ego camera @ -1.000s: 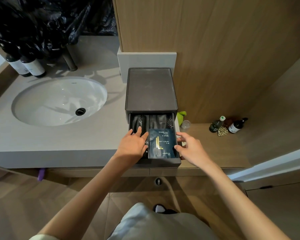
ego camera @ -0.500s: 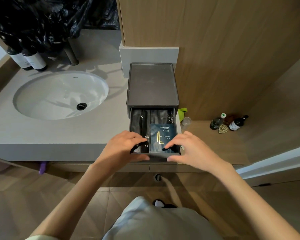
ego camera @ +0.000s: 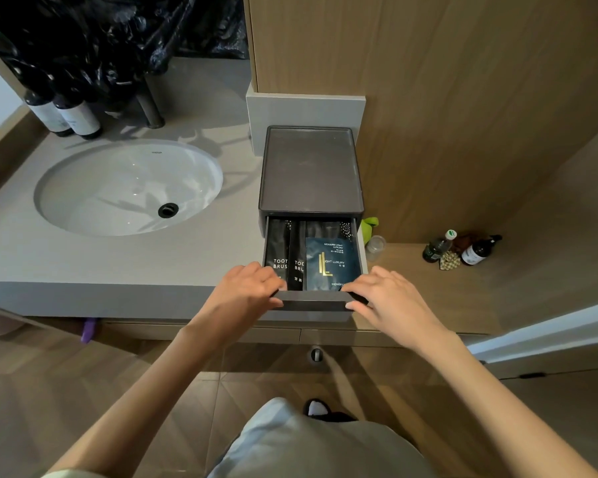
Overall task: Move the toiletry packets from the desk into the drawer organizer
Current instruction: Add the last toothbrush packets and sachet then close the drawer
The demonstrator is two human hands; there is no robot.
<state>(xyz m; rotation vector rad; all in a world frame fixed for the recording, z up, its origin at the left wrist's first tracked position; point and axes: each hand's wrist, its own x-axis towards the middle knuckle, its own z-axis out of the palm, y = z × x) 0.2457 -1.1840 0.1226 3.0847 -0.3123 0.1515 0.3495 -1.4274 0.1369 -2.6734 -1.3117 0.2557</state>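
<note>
A dark grey drawer organizer (ego camera: 310, 170) stands on the grey counter (ego camera: 118, 260), to the right of the white oval sink (ego camera: 128, 186) and against the wood panel. Its drawer (ego camera: 313, 301) is pulled out toward the near edge. Inside, on the left, lie two black toothbrush packets (ego camera: 283, 250) side by side, lengthwise. To their right a blue shower cap packet (ego camera: 332, 263) lies flat on top of other dark packets, whose far ends show behind it.

The left hand (ego camera: 246, 291) is curled over the near left corner of the drawer front, fingers on the top edge and thumb on the face. The right hand (ego camera: 390, 298) grips the near right corner the same way. Both are closed on the drawer front and hold no packet.

At the far left of the counter stand two dark labelled bottles (ego camera: 66, 115). On the lower wooden shelf (ego camera: 428, 298) to the right sit a clear cup (ego camera: 375, 244), a green-capped bottle (ego camera: 439, 246) and a dark bottle (ego camera: 479, 250).
</note>
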